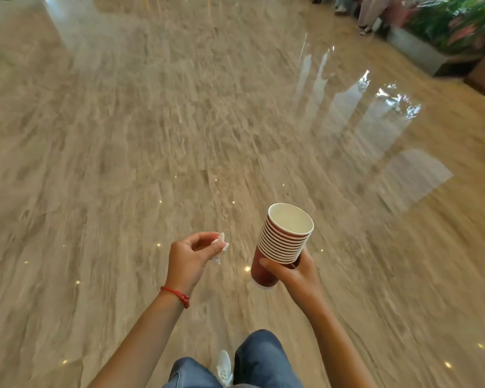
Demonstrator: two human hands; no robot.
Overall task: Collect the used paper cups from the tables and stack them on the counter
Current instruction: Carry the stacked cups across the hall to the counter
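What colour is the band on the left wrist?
Red: the wrist band is a red cord, seen in the head view.

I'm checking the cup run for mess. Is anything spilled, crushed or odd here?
No spill shows on the marble floor. The stack of paper cups, gripped low by the right hand, leans slightly but is nested evenly, none crushed. The one oddity: the left hand pinches a crumpled white tissue, not a cup.
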